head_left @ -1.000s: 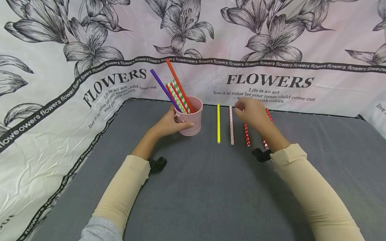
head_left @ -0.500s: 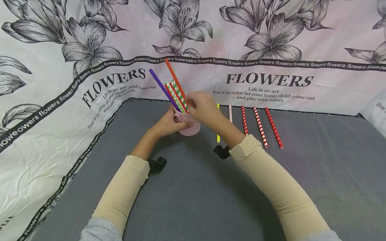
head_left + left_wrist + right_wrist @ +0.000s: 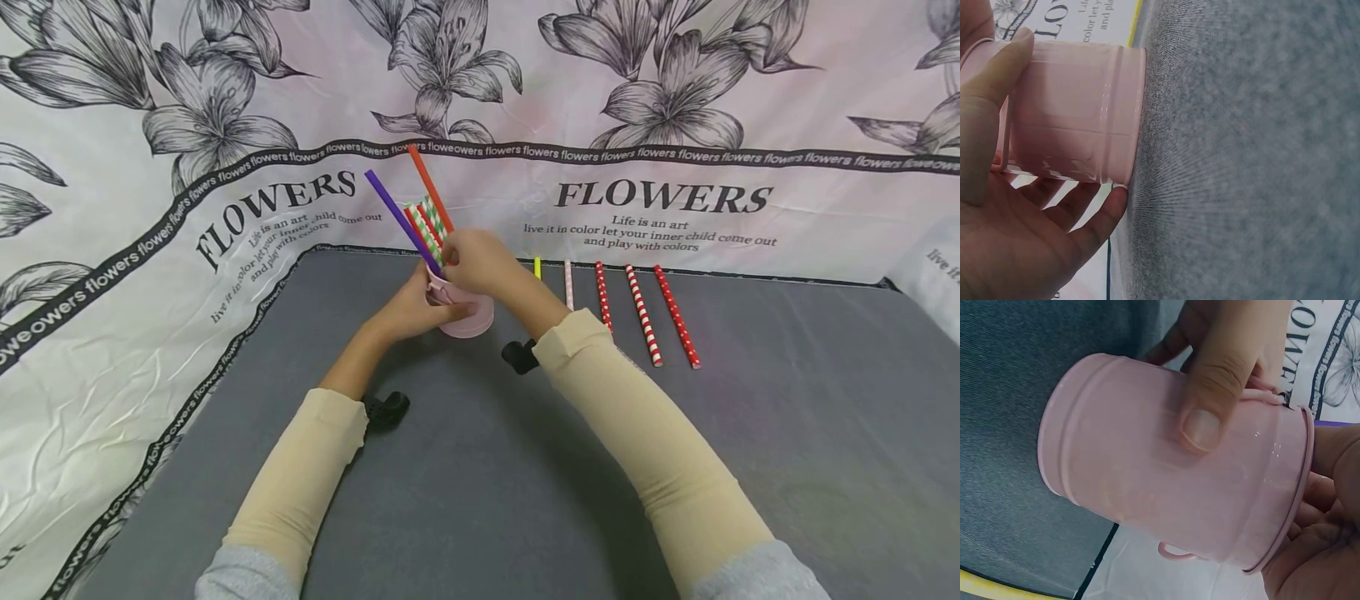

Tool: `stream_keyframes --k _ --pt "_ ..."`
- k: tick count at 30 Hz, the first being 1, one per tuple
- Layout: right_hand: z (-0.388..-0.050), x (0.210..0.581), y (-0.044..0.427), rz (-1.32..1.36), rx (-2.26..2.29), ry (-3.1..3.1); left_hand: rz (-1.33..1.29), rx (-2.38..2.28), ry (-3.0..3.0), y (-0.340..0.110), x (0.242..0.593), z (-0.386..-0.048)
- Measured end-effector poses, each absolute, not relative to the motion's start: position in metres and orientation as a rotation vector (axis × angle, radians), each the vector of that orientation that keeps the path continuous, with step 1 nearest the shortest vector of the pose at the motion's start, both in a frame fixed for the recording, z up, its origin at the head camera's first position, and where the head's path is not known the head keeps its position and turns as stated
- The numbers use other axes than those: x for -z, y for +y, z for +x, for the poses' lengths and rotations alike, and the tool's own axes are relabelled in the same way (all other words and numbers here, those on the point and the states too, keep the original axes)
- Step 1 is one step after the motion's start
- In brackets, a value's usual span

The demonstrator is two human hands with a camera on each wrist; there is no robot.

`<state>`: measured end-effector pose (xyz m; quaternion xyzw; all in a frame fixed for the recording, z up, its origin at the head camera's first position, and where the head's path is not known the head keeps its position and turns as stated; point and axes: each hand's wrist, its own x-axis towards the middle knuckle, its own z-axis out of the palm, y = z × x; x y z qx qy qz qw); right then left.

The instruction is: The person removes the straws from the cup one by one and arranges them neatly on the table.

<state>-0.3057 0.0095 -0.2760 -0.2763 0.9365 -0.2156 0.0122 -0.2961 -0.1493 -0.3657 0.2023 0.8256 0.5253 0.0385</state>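
Observation:
My left hand (image 3: pixel 408 312) grips a small pink bucket (image 3: pixel 1066 112) from its left side, thumb across the front and fingers behind. An orange straw (image 3: pixel 431 187), a purple straw (image 3: pixel 393 207) and several striped straws (image 3: pixel 424 225) lean leftward out of it. At the bucket's rim is my right hand (image 3: pixel 483 265), its fingers bent among the straws' lower parts. Whether they pinch a straw is hidden in the head view. In the right wrist view, the bucket (image 3: pixel 1166 456) covers part of the scene, with the right hand's curled fingers beside its opening.
To the right lie a yellow straw (image 3: pixel 537 267), a pale pink straw (image 3: pixel 568 286), a red dotted straw (image 3: pixel 603 296), a red-and-white striped straw (image 3: pixel 642 317) and another red dotted straw (image 3: pixel 677 317). A flower-printed cloth (image 3: pixel 660 225) hangs behind the grey tabletop (image 3: pixel 450 483).
My right hand has moved left from above the row of loose straws to the bucket's opening, in among the straws. The left hand keeps its grip on the bucket.

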Motion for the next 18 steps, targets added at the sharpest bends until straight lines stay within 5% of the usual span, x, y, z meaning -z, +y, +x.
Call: stream_keyframes --k 11,18 --pt "-0.315 0.277 0.005 -0.763 0.717 2.85 0.596 -1.574 2.497 -0.145 0.334 -0.272" --pt "-0.319 0.277 0.007 -0.773 0.801 2.752 0.614 -1.582 2.508 -0.147 0.348 -0.284"
